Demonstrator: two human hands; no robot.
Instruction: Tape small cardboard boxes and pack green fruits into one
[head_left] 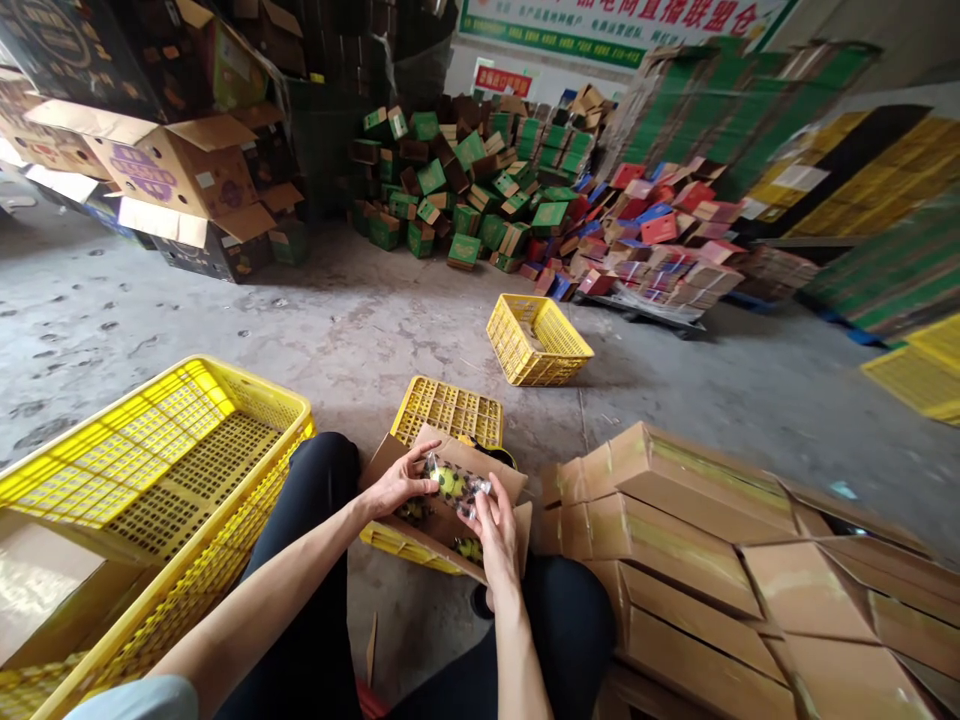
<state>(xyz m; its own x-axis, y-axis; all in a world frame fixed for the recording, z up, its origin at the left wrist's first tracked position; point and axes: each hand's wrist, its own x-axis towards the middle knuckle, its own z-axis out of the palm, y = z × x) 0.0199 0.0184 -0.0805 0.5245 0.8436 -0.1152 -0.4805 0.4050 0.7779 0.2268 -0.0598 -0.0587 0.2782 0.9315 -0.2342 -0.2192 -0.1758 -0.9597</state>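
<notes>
Between both hands is a clear, shiny plastic packet [451, 484] with dark spots and something yellow-green inside; its exact kind I cannot make out. My left hand [401, 484] grips its left end, thumb and fingers closed on it. At the other end my right hand [493, 525] pinches the crinkled plastic. Both hands are over an open cardboard box [433, 536], its flaps spread outward. Inside the box, more yellow-green and dark items [469, 548] show partly, the rest hidden by my hands and the packet. The box rests on a yellow crate [405, 548] between my knees.
A large yellow crate [300, 425] stands at my left, a cardboard box [45, 570] in it. Closed cartons [705, 490] are stacked at my right. Ahead are an upturned yellow crate [450, 405], another crate [536, 365] and heaps of green boxes [465, 248] and red boxes [660, 228].
</notes>
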